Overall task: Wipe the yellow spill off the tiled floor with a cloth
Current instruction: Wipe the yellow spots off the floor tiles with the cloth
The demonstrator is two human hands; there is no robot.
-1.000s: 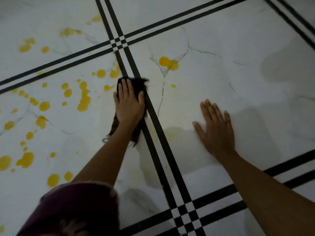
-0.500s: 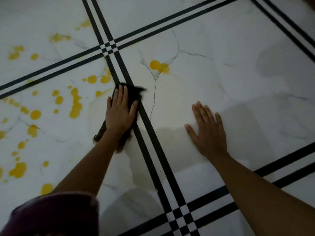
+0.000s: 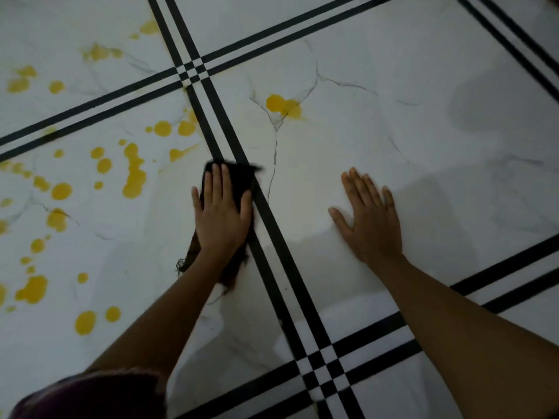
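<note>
My left hand (image 3: 222,217) presses flat on a dark cloth (image 3: 240,179) on the white tiled floor (image 3: 393,131), just left of a black double stripe. The cloth sticks out beyond my fingertips and behind my wrist. Yellow spill drops (image 3: 134,176) are scattered over the tiles to the left of the cloth. One larger yellow blot (image 3: 284,106) lies beyond the stripe, up and to the right of the cloth. My right hand (image 3: 370,220) rests flat on the floor with fingers spread, holding nothing.
Black double stripes (image 3: 272,219) cross the floor and meet at two junctions, one far and one near. A dark maroon piece of clothing (image 3: 90,397) fills the lower left corner. Shadows lie across the tile on the right.
My left hand has pulled the cloth back toward me along the stripe, away from the yellow drops near the far junction. My right hand stays planted on the floor.
</note>
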